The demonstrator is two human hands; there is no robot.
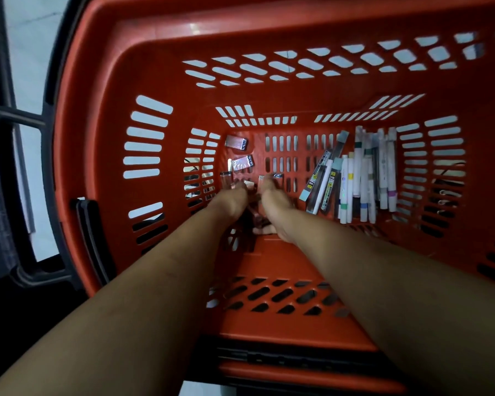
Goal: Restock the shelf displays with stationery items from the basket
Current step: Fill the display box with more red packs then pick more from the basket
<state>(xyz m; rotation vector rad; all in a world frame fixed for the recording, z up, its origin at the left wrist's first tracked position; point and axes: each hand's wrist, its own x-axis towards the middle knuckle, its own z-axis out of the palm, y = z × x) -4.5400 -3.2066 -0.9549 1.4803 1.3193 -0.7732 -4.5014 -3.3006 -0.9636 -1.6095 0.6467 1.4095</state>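
At the far left a dark grey handle (17, 118) stands outside the red basket (97, 81), with pale floor (32, 38) behind it. The basket fills most of the view, seen from above, its slotted walls sloping down to a slotted bottom.

On the left part of that bottom lie small packets (243, 162) in clear wrap with dark printed ends, loosely scattered; one lies nearer the far wall, one just below it, and a third upright beside the left wall.

Both bare forearms reach down into the basket from the near edge. The left hand (232, 201) is low on the bottom, its fingertips among the nearest packets. The right hand (275, 204) is just beside it, fingertips over another packet (277, 176). Something dark and glossy sits between the two hands (motion blur hides what it is). With both hands smeared, I cannot tell whether either is grasping a packet or merely touching one.

To the right, apart from the hands, slim cases (323, 181) lie at a slant, and beside them a bunch of white markers (366, 178) with coloured bands lies roughly parallel, against the right wall.
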